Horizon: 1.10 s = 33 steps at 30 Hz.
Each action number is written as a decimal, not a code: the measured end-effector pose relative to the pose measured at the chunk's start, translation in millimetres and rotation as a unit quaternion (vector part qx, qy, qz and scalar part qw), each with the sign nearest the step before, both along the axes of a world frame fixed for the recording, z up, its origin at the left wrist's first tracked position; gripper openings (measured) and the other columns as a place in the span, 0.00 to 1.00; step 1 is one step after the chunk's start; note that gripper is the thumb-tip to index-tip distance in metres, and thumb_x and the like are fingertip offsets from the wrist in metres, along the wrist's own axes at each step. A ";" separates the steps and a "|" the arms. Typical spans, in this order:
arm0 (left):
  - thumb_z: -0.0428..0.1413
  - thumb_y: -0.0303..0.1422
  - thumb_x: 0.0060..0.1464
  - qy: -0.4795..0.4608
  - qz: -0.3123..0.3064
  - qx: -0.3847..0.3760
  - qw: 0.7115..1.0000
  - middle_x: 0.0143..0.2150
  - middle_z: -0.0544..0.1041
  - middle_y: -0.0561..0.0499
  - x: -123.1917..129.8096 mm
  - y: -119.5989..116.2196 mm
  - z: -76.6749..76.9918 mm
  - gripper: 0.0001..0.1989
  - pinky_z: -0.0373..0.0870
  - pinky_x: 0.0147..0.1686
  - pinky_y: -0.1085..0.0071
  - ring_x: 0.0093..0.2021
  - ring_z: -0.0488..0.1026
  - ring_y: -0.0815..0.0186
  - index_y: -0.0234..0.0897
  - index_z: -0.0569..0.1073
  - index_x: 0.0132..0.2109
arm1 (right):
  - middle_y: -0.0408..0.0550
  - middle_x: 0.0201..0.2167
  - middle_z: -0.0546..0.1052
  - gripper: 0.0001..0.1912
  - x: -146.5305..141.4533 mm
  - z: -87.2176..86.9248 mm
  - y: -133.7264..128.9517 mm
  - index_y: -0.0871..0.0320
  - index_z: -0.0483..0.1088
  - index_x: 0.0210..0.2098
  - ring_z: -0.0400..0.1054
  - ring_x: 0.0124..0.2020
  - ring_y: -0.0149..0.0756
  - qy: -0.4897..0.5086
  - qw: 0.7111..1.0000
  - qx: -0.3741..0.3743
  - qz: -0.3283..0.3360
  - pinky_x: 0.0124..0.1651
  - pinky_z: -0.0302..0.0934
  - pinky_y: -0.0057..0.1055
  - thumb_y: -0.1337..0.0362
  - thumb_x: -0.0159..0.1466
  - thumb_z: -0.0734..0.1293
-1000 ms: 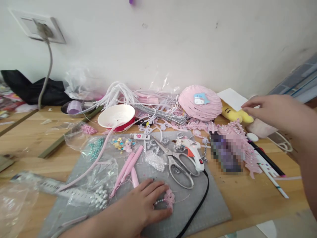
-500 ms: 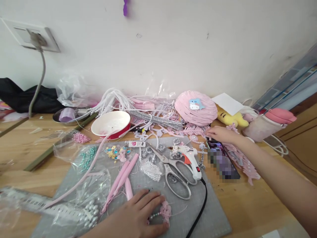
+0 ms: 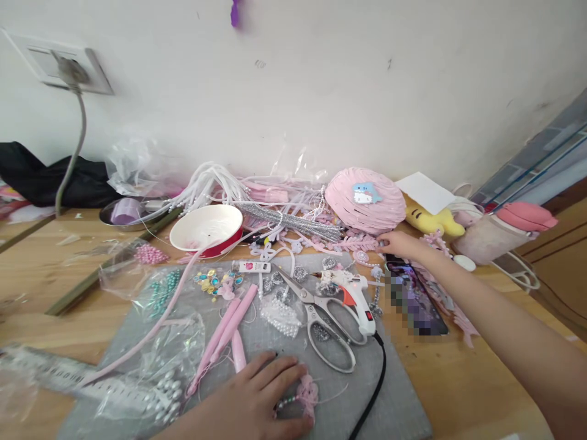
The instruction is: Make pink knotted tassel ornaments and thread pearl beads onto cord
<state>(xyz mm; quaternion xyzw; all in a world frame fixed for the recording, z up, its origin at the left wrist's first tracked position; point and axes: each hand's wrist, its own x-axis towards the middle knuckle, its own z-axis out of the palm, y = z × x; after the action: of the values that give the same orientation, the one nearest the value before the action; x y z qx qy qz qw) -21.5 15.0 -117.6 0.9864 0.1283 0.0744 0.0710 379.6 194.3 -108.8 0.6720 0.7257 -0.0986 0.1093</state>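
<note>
My left hand (image 3: 268, 391) lies on the grey mat (image 3: 389, 391), fingers slightly apart. Beside its fingertips and thumb is a pink flower ornament (image 3: 307, 391) with a short string of beads, partly under the hand. My right hand (image 3: 398, 244) reaches across to the back right, fingers bunched at the end of a pink leaf-shaped braid (image 3: 358, 242). What is in those fingers is hidden. Below that wrist lies a phone (image 3: 419, 299), its screen lit. Between the hands are scissors (image 3: 328, 318) and a white glue gun (image 3: 351, 293).
Pink tassels (image 3: 229, 324), a bag of pearls (image 3: 279, 315) and a metal ruler (image 3: 50, 370) lie around the mat. Behind are a red-and-white bowl (image 3: 206, 229), silver pipe cleaners (image 3: 288, 221) and a round pink box (image 3: 364, 205). The glue gun's black cord (image 3: 373, 391) runs forward.
My right hand has shifted slightly left and back toward the pink braid. A round white lid now shows beside the right forearm. The left hand stays in place.
</note>
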 end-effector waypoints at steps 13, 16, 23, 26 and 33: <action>0.57 0.29 0.53 -0.023 -0.002 -0.020 1.000 0.58 0.68 0.46 -1.5 0.9 -0.6 0.24 0.65 0.52 0.58 0.55 0.66 0.53 0.48 0.66 0.56 | 0.50 0.47 0.71 0.14 11.9 8.2 3.1 0.60 0.67 0.48 0.68 0.43 0.38 0.100 0.994 0.023 -0.031 0.44 0.66 0.40 0.60 0.65 0.62; 0.58 0.30 0.52 0.001 -0.004 -0.011 1.000 0.58 0.68 0.44 0.6 1.0 1.5 0.24 0.67 0.50 0.57 0.54 0.67 0.52 0.48 0.65 0.56 | 0.51 0.48 0.70 0.15 3.5 3.9 2.0 0.60 0.66 0.49 0.68 0.45 0.39 0.119 0.993 0.012 -0.013 0.45 0.65 0.42 0.61 0.64 0.63; 0.59 0.30 0.52 0.041 -0.013 -0.003 0.999 0.57 0.70 0.43 4.3 1.4 12.5 0.24 0.69 0.48 0.55 0.53 0.69 0.50 0.48 0.67 0.55 | 0.49 0.47 0.71 0.13 -20.9 -3.4 4.7 0.60 0.68 0.46 0.69 0.43 0.38 0.097 0.994 -0.041 0.020 0.43 0.66 0.39 0.61 0.64 0.63; 0.59 0.30 0.52 0.020 -0.008 -0.005 1.000 0.57 0.69 0.43 3.8 1.5 6.0 0.24 0.67 0.50 0.56 0.53 0.69 0.51 0.48 0.67 0.55 | 0.50 0.48 0.70 0.14 -18.6 -0.7 4.8 0.59 0.67 0.48 0.68 0.43 0.38 0.047 0.999 -0.026 0.001 0.44 0.66 0.39 0.61 0.65 0.62; 0.61 0.35 0.49 -0.029 -0.016 0.035 0.999 0.55 0.70 0.43 6.2 2.0 -30.2 0.23 0.68 0.48 0.57 0.51 0.69 0.51 0.51 0.68 0.53 | 0.51 0.49 0.70 0.13 -9.4 -1.2 2.6 0.58 0.67 0.48 0.68 0.44 0.37 -0.021 1.000 -0.015 -0.014 0.45 0.65 0.40 0.61 0.65 0.62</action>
<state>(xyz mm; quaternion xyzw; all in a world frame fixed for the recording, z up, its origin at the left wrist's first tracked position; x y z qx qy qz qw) -15.3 17.0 -147.9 0.9876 0.1078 0.1061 0.0415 370.2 196.9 -110.0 0.6824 0.7121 -0.0970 0.1331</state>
